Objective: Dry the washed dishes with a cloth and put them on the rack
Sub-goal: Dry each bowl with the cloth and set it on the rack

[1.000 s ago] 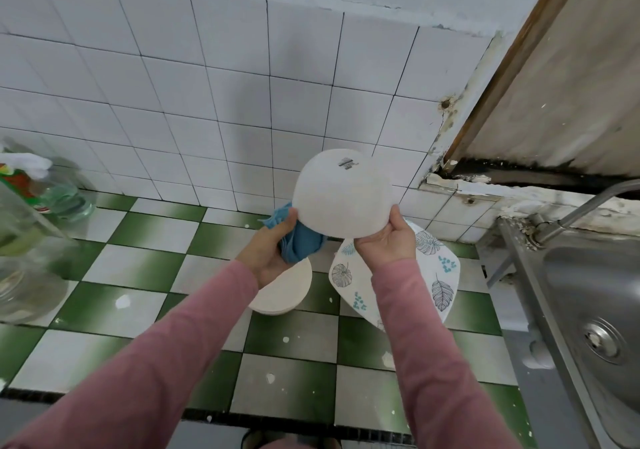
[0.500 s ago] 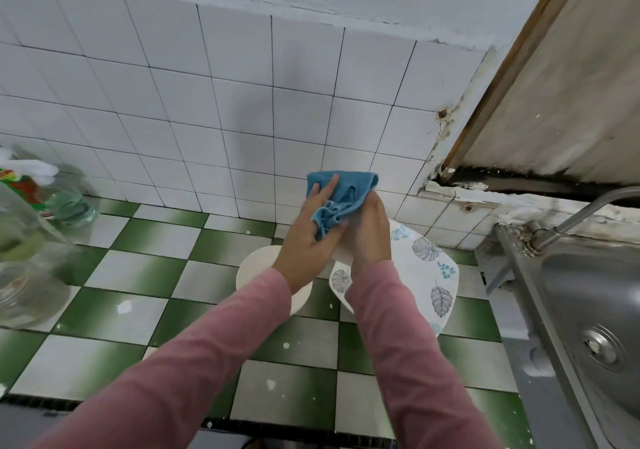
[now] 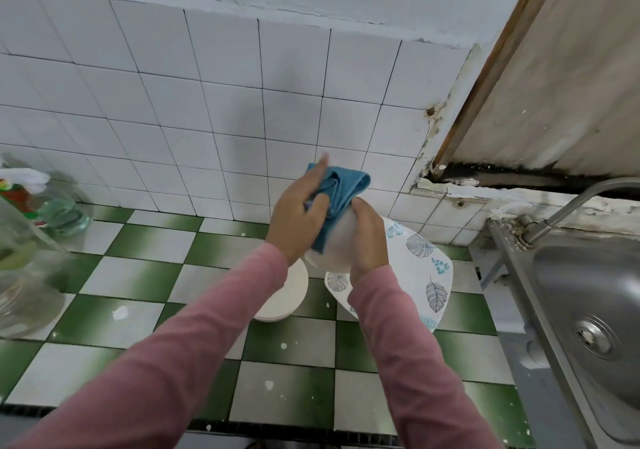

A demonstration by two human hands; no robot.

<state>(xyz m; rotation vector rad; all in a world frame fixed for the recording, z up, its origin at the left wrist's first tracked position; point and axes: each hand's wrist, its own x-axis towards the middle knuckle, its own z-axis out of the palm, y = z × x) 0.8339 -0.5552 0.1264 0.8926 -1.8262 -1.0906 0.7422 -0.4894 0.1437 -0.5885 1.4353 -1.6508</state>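
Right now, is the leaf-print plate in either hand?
No: the leaf-print plate sits on the counter; left hand holds the blue cloth, right hand the white bowl.

Two hands show, the left hand (image 3: 298, 216) and the right hand (image 3: 369, 240). Between them are one blue cloth (image 3: 341, 188) and one raised white bowl (image 3: 334, 244). A second, upturned white bowl (image 3: 287, 296) lies at 6 o'clock from them, and one leaf-patterned plate (image 3: 419, 265) at 4 o'clock. At 3 o'clock stand one steel sink (image 3: 588, 292) and one tap (image 3: 575, 202); at 9 o'clock there are at least two clear bottles (image 3: 27, 275).
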